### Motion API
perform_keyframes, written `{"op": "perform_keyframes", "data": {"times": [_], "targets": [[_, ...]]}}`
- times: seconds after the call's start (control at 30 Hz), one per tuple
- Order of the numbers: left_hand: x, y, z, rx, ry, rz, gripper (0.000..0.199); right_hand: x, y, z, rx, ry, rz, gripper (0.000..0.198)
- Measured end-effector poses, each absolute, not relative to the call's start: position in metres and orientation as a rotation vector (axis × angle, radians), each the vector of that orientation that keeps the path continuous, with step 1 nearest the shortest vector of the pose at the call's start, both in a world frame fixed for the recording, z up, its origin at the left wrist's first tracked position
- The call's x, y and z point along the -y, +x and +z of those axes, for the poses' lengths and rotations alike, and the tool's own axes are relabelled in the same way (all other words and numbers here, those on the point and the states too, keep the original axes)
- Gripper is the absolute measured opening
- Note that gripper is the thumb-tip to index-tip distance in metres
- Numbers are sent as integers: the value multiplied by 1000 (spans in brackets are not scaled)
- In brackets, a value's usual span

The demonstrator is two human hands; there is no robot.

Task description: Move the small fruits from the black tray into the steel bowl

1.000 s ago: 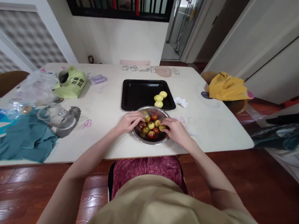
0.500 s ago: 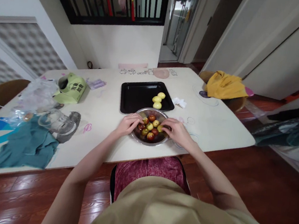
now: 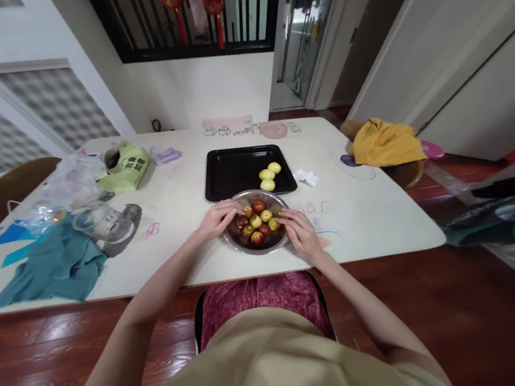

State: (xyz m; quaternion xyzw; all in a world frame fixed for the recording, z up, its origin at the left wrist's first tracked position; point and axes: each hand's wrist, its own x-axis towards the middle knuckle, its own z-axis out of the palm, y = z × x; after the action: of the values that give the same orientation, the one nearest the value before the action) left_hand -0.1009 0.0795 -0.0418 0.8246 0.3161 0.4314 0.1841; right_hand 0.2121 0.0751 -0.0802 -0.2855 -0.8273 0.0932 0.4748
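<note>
A shiny metal bowl [image 3: 254,253] stands at the near side of the table, with several small round fruits [image 3: 260,223] in it, red-brown and yellow-green, like jujubes. My left hand [image 3: 219,219] is at the bowl's left rim, its fingers curled over the edge and the thumb close by. On the opposite rim rests my right hand [image 3: 300,231], fingers stretched out toward the fruits, with nothing visible in them. Just behind the bowl lies a black baking tray [image 3: 232,171]. Three pale yellow-green fruits [image 3: 267,175] sit on its right side.
A crumpled white tissue [image 3: 306,177] lies right of the tray. On the left of the table [image 3: 172,233] are a light green paper box [image 3: 128,168], clear plastic bags [image 3: 74,180] and a teal cloth [image 3: 56,265]. Yellow fabric [image 3: 388,144] hangs over a chair at the far right.
My right hand has drawn back from the fruit at the bowl's right side, and its fingers have straightened onto the rim. My left hand has eased back slightly. The camera view has shifted a little.
</note>
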Motion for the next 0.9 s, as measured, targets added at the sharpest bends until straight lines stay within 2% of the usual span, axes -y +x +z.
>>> {"op": "perform_keyframes", "data": {"times": [0.2,0.4,0.6,0.77,0.9], "targets": [[-106,-94,-22,-1025,2236,1236,32,-78,209,-82,2035,-733,268,35],[-164,-66,-6,-924,2457,911,35,-79,209,-82,2046,-714,221,35],[-213,-46,-12,-861,2633,587,33,-79,208,-80,2046,-699,193,34],[-226,-53,-15,-954,2582,567,29,-78,208,-80,2050,-723,216,35],[-223,-61,-16,-1156,2488,589,36,-80,208,-82,2043,-714,220,36]]}}
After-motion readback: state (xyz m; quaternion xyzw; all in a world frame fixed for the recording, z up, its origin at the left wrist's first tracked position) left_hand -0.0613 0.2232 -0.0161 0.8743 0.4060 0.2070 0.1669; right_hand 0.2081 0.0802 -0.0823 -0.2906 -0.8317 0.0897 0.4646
